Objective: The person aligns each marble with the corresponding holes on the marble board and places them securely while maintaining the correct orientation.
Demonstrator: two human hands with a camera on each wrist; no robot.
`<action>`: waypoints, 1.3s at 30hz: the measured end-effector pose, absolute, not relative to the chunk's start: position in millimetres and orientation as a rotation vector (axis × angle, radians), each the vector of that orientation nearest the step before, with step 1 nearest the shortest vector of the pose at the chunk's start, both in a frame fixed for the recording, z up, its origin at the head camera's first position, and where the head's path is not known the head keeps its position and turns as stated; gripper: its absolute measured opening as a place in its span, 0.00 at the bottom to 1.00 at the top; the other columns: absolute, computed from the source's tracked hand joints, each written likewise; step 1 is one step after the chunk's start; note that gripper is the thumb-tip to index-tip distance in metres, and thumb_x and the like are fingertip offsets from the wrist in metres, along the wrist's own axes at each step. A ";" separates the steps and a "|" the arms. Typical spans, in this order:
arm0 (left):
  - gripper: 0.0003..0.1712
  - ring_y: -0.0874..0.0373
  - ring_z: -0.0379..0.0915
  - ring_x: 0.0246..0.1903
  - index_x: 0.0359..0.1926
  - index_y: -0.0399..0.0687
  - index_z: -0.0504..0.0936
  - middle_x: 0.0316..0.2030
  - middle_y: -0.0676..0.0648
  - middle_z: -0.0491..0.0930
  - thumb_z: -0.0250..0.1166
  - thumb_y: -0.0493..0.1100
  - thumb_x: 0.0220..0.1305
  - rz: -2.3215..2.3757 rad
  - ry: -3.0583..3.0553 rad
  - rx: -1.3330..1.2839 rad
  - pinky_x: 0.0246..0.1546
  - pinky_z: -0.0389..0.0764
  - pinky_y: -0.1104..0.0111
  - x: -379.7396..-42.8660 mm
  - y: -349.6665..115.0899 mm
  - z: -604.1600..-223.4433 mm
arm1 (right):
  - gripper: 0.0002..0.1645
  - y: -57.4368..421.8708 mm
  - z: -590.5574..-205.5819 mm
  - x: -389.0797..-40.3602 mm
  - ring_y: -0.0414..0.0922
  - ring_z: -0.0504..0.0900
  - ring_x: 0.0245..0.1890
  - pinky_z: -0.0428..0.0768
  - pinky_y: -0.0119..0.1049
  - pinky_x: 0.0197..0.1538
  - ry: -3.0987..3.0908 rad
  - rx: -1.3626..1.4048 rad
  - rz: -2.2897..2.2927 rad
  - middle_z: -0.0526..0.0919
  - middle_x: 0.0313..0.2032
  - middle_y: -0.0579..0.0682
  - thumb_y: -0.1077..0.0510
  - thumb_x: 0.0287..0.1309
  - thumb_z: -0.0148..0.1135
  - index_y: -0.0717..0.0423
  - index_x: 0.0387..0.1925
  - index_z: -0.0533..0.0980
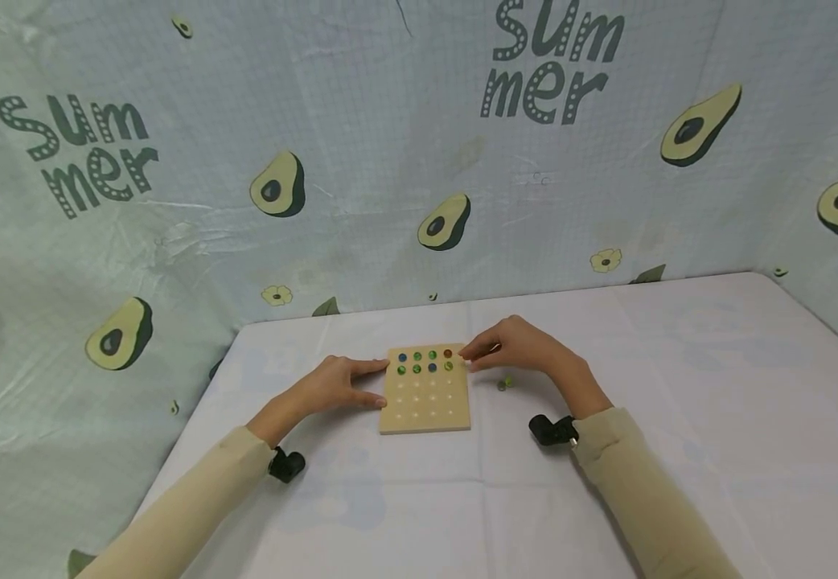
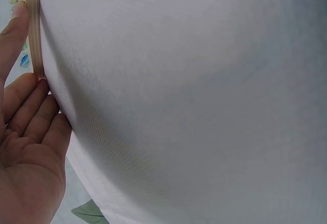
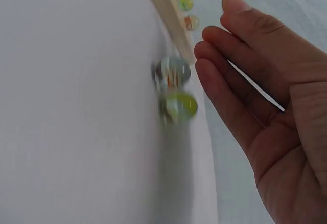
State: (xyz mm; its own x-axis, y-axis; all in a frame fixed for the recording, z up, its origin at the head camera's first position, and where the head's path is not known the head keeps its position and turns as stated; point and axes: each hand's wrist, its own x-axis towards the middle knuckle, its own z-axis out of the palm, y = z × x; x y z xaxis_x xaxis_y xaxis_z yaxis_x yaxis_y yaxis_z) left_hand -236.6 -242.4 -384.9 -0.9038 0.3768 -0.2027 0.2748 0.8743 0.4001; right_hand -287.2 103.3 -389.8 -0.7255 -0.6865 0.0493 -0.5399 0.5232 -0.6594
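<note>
A square wooden board point(image 1: 426, 423) lies on the table, with rows of small round hollows. Its two far rows hold several glass marbles point(image 1: 416, 368) in blue, green and reddish brown. My left hand point(image 1: 330, 384) touches the board's left edge, thumb and fingers spread along it. At the far right corner is my right hand point(image 1: 523, 346), its fingertips close to the reddish-brown marble point(image 1: 448, 353). In the right wrist view its fingers are loosely extended, and no marble shows between them. Two loose marbles lie right of the board, a clear one point(image 3: 172, 74) and a yellow-green one point(image 3: 180, 106).
A white cloth covers the table point(image 1: 651, 386). Behind it hangs a pale sheet point(image 1: 361, 96) printed with avocados and lettering. A small black camera point(image 1: 551, 430) is worn on the right wrist, another point(image 1: 287, 466) on the left.
</note>
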 end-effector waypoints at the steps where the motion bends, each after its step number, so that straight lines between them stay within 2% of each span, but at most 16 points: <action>1: 0.46 0.46 0.66 0.70 0.73 0.55 0.72 0.70 0.43 0.71 0.75 0.61 0.57 0.533 2.771 0.491 0.65 0.72 0.50 -236.7 -242.0 -384.8 | 0.17 108.1 -388.3 -286.2 0.37 0.86 0.45 0.84 0.37 0.50 2.545 -1.044 -0.978 0.89 0.46 0.43 0.51 0.61 0.72 0.49 0.51 0.87; 9: 0.46 0.47 0.66 0.70 0.73 0.56 0.71 0.70 0.45 0.71 0.75 0.61 0.57 0.508 2.769 0.479 0.66 0.72 0.50 -239.1 -241.6 -385.4 | 0.15 145.6 -386.7 -278.2 0.38 0.87 0.44 0.84 0.33 0.47 2.493 -1.064 -0.908 0.90 0.44 0.44 0.55 0.61 0.73 0.53 0.50 0.88; 15: 0.46 0.47 0.66 0.70 0.73 0.56 0.71 0.70 0.45 0.71 0.75 0.62 0.57 0.507 2.768 0.475 0.66 0.72 0.50 -238.6 -243.4 -386.0 | 0.13 158.1 -389.0 -274.8 0.36 0.87 0.43 0.83 0.30 0.47 2.473 -1.063 -0.911 0.90 0.42 0.40 0.54 0.58 0.75 0.49 0.46 0.89; 25: 0.46 0.47 0.66 0.70 0.74 0.56 0.71 0.70 0.44 0.71 0.75 0.62 0.57 0.507 2.771 0.474 0.66 0.72 0.50 -238.7 -242.6 -385.0 | 0.09 158.1 -388.8 -278.1 0.34 0.87 0.39 0.84 0.28 0.44 2.502 -1.296 -0.830 0.90 0.38 0.41 0.57 0.55 0.77 0.51 0.40 0.90; 39: 0.46 0.46 0.66 0.70 0.73 0.56 0.72 0.70 0.44 0.71 0.76 0.61 0.56 0.530 2.774 0.458 0.66 0.72 0.50 -238.1 -242.2 -386.9 | 0.06 148.7 -389.5 -275.6 0.29 0.84 0.35 0.83 0.27 0.40 2.567 -1.358 -0.695 0.90 0.35 0.38 0.58 0.55 0.76 0.51 0.37 0.90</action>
